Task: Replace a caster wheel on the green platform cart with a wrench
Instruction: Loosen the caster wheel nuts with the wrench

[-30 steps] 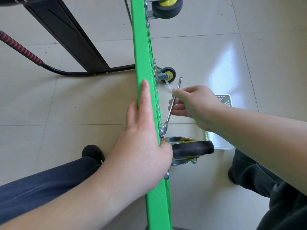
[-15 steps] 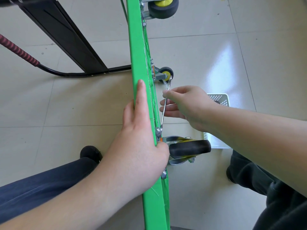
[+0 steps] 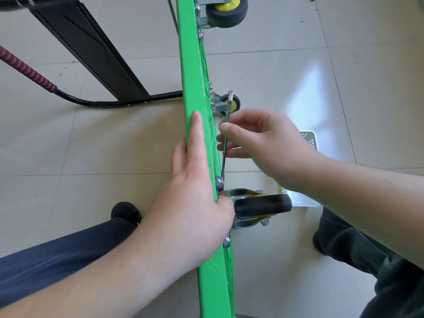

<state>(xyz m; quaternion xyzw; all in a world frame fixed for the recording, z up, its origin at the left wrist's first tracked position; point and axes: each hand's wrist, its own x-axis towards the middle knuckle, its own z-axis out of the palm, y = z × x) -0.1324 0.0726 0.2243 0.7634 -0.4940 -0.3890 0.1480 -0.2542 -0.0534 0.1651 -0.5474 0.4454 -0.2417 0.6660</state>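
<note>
Cart: the green platform cart [image 3: 191, 72] is standing on its edge on the tiled floor [image 3: 114, 143], its deck running from the top of the view to the bottom, with the underside facing right.
Near caster: the caster wheel [image 3: 262, 205], black-tyred in a silver fork, is sticking out to the right from the underside, just beside the left hand's thumb.
Other casters: a second wheel with a yellow hub [image 3: 229, 103] is showing farther along the underside; a third wheel [image 3: 226, 10] is sitting at the top edge of the view.
Wrench: the slim silver wrench [image 3: 226, 143] is lying nearly parallel to the deck, its lower end sitting on the fastener [image 3: 219, 181] just above the near caster's mount, its upper end reaching past the fingers toward the second wheel.
Left hand: the left hand [image 3: 195, 198] is resting on the deck edge with the forefinger stretched straight along it and the thumb curling over onto the underside by the caster mount, bracing the cart.
Right hand: the right hand [image 3: 263, 145] is pinching the wrench shaft between thumb and curled fingers, about midway along its length.
Handle: the cart's black handle frame [image 3: 91, 51] is lying on the floor to the left of the deck; a red-and-black wrapped grip [image 3: 27, 70] is joining a black tube there.
Basket: a white perforated basket [image 3: 308, 140] is sitting on the floor, mostly hidden behind the right forearm.
Person: dark trouser legs are showing at lower left and lower right, with a dark shoe [image 3: 126, 211] left of the deck.
</note>
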